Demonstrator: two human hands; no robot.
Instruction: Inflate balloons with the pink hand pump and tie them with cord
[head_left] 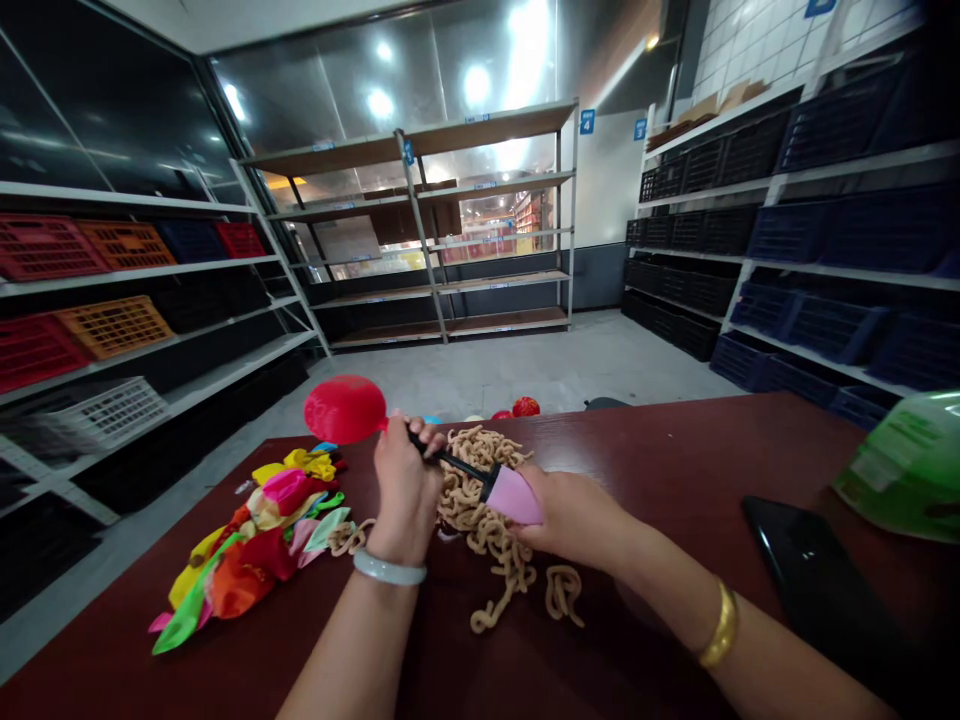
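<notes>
My left hand (409,475), with a pale bangle at the wrist, is closed around the neck of a partly inflated red balloon (345,408) and the front of a balloon pump (514,496). A black rod runs from those fingers to the pump's pink body. My right hand (559,515), wearing a gold bracelet, is wrapped around the pink end. Beneath and between both hands lies a pile of tan, noodle-like strands (484,545). To the left of my left hand is a heap of uninflated balloons (255,545) in several colours. The balloon's neck is mostly hidden by my fingers.
The dark red table (637,440) carries a black phone (802,555) and a green plastic package (907,465) at right. Several round, coloured things, one a red ball (526,406), show beyond its far edge. Shelves (495,285) and crates (120,325) stand around.
</notes>
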